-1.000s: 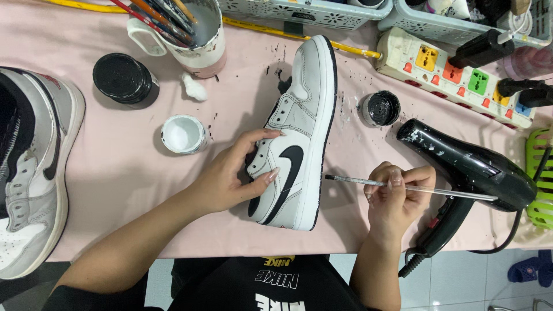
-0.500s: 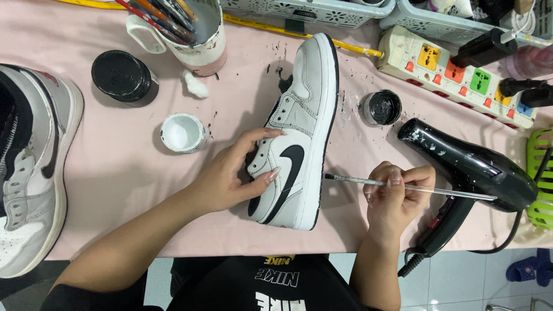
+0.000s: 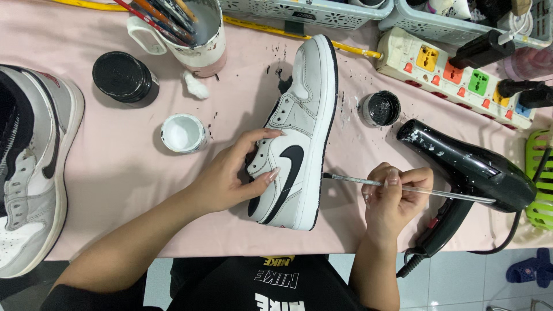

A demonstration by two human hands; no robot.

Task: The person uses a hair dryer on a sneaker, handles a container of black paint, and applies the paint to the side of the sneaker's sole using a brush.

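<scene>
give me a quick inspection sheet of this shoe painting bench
surface: pink table cover, speckled with black paint near the shoe
job's things: white sneaker lying on its side, black side mark and black sole edge; thin paintbrush with its tip at the sole edge; open black paint pot
clutter: white paint pot, black lid, mug of brushes, cotton ball, second sneaker, black hair dryer, baskets
grippers: left hand steadies the white sneaker; right hand pinches the paintbrush
cables: power strip with black plugs in it; hair dryer cord hangs off the table edge
surroundings: tiled floor, blue sandal
</scene>
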